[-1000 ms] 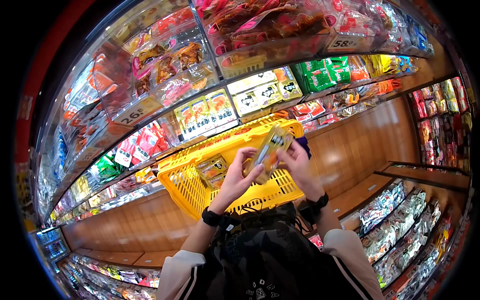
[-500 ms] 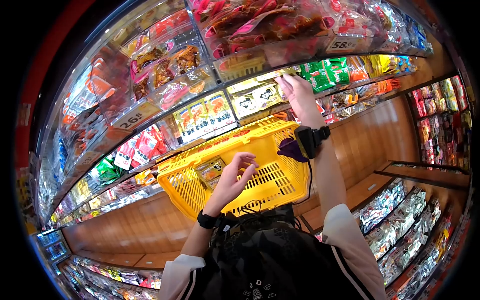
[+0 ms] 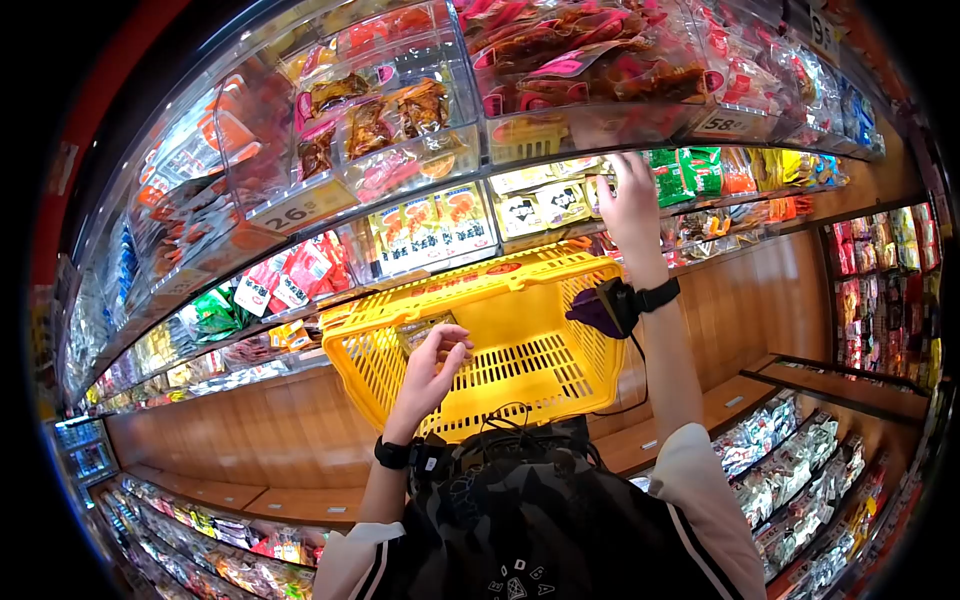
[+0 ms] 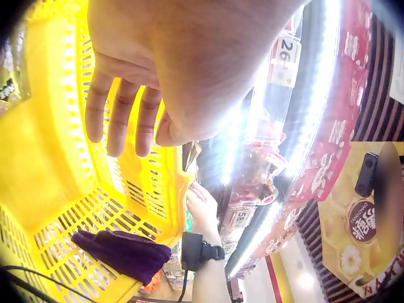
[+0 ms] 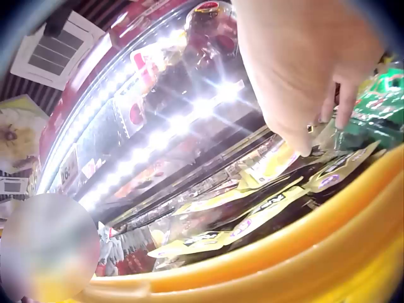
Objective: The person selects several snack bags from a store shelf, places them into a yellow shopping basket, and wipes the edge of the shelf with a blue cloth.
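My right hand reaches up to the lower shelf, its fingers among yellow-and-black snack packets. Seen from the right wrist, the thumb and fingertips are right at these packets, standing apart with a gap between them. My left hand hovers over the yellow basket with nothing in it, fingers loosely bent. The left wrist view shows its fingers hanging down within the basket's outline. Behind that hand, a snack packet lies at the basket's left end, partly covered.
A purple cloth hangs over the basket's right end, close to a cable. Above the right hand runs a clear bin of red-wrapped snacks. Green packets stand to its right. Lower wooden ledges flank the basket.
The held packet left both hands; it was gone from them half a second ago. The right hand went up to the shelf packets. The left hand moved slightly left, and the view shifted.
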`<action>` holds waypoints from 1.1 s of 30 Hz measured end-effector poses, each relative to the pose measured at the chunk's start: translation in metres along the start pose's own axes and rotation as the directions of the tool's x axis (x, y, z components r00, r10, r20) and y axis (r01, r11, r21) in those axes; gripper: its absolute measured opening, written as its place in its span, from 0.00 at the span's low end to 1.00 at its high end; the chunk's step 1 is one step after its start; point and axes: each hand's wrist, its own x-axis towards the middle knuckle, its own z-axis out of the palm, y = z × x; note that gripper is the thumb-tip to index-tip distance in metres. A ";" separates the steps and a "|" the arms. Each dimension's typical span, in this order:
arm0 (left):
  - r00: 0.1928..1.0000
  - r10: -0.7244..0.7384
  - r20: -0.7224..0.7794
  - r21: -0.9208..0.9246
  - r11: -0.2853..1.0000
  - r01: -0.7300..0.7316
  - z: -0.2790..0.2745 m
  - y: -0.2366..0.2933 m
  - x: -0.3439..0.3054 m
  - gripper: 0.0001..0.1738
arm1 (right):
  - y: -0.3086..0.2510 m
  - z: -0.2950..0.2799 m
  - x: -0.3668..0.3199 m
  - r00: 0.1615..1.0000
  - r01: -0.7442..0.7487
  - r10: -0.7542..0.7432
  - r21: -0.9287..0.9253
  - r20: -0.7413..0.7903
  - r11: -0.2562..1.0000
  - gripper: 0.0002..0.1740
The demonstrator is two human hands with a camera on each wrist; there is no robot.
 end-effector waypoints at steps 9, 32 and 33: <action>1.000 -0.025 -0.009 0.004 1.000 0.025 0.001 0.001 -0.003 0.10 | -0.014 0.011 0.003 0.993 0.111 -0.111 0.008 0.028 0.994 0.17; 0.982 0.017 -0.188 0.873 0.461 0.159 -0.012 -0.175 0.016 0.53 | -0.055 -0.054 -0.069 0.986 0.153 -0.169 0.351 0.015 0.924 0.11; 0.982 0.017 -0.187 0.873 0.461 0.158 -0.010 -0.176 0.017 0.53 | -0.054 -0.053 -0.081 0.986 0.153 -0.168 0.350 0.015 0.924 0.11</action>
